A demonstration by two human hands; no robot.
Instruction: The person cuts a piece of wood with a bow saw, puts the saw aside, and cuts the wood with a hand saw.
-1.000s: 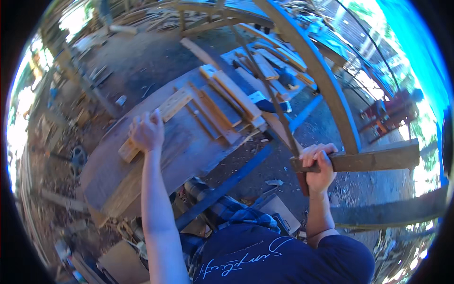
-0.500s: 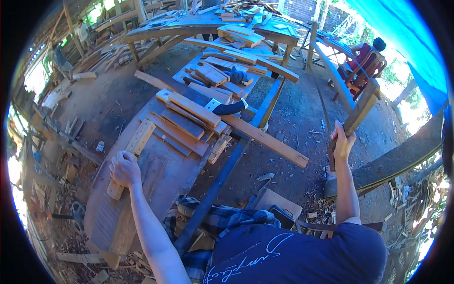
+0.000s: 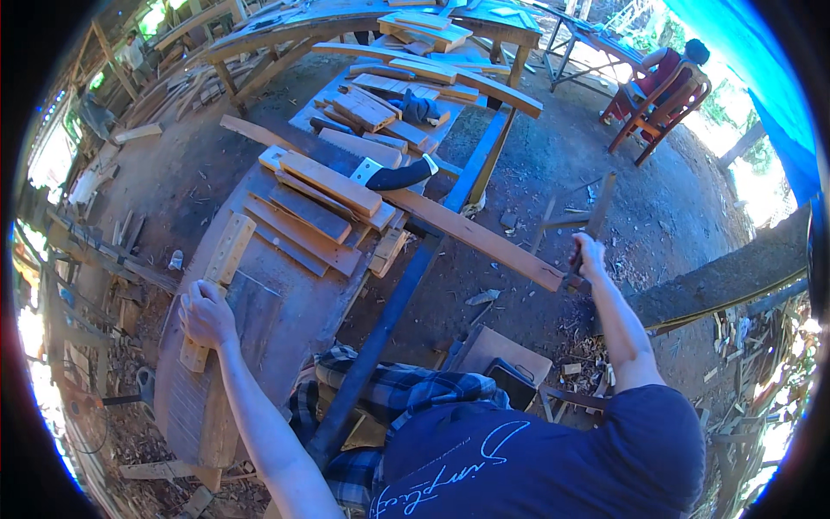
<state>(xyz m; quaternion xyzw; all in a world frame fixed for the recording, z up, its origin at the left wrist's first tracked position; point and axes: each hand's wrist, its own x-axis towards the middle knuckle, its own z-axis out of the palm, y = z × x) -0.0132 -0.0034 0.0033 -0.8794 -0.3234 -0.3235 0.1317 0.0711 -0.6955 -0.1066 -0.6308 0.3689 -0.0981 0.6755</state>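
Note:
My left hand [image 3: 207, 316] is closed around a pale wooden strip [image 3: 230, 251] with small holes along its face, pressing it against the wooden bench [image 3: 298, 303]. Under and beside it lies a longer board [image 3: 226, 415]. Out to the right, my right hand [image 3: 590, 257] grips one end bar of a wooden frame saw [image 3: 599, 208], held in the air over the ground and seen foreshortened. The saw's blade is hard to make out. A handsaw with a black handle [image 3: 402, 176] rests behind the stacked boards [image 3: 333, 183], apart from both hands.
A reddish plank [image 3: 484, 238] juts right past the bench's rail [image 3: 402, 307]. More cut wood and a blue cloth [image 3: 418, 105] lie farther back. A box [image 3: 497, 355] stands near my legs. Someone sits on a chair [image 3: 664, 112] at the far right.
My right hand has come down and left with the frame saw, which has turned away and looks shorter. My left hand stays on the strip. The view has shifted slightly.

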